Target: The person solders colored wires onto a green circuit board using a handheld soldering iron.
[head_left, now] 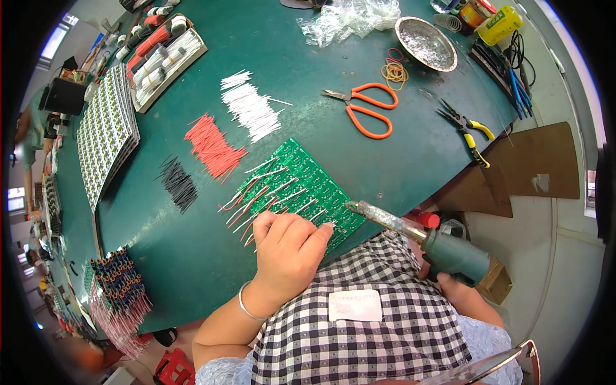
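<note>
A green circuit board lies on the table in front of me. Rows of white and red wires stick out over its left side. My left hand is curled closed over the board's near edge, thumb tip on the right; whatever its fingers pinch is hidden. My right hand, partly hidden, grips a soldering iron with a dark green body. Its metal tip points left, over the board's right edge. Beyond the board lie cut wires in piles: black, red and white.
Orange-handled scissors, rubber bands and yellow-black pliers lie to the right. A metal bowl and plastic bags are farther back. On the left stand a stack of board panels, a box of wire bundles and wired parts.
</note>
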`<state>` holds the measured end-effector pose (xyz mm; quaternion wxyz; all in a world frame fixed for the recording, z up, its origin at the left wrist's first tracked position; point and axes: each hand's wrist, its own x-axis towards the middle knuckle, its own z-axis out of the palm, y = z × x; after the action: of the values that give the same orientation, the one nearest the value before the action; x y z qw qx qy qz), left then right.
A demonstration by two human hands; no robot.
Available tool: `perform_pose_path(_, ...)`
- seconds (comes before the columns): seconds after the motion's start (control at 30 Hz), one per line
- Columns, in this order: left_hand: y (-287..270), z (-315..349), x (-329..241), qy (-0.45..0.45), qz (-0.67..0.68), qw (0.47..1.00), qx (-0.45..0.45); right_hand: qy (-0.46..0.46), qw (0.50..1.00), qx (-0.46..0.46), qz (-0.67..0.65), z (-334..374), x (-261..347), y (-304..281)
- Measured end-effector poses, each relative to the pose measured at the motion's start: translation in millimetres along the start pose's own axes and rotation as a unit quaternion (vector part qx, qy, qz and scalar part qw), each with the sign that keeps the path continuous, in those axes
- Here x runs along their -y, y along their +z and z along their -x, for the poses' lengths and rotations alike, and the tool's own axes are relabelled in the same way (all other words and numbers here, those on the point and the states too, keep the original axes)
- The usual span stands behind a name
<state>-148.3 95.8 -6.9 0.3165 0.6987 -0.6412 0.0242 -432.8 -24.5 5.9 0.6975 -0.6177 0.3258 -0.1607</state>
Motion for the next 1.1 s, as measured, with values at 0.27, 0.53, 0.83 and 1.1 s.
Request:
perform_pose_path(0.27,5,2,-1,-0.004,0.017,1.000,0.004,-0.110,0.964,0.013,0.243,0,5,-1)
perform_pose_path(0.53,8,2,0,-0.008,0.010,1.000,0.001,-0.103,0.967,0.006,0.231,-8,10,5)
perform_pose_path(0.83,7,2,-1,-0.016,0.011,1.000,0.002,-0.087,0.960,0.079,0.253,0,7,-4)
perform_pose_path(1.1,7,3,-1,-0.019,0.005,1.000,0.002,-0.180,0.929,0.043,0.321,-11,9,0)
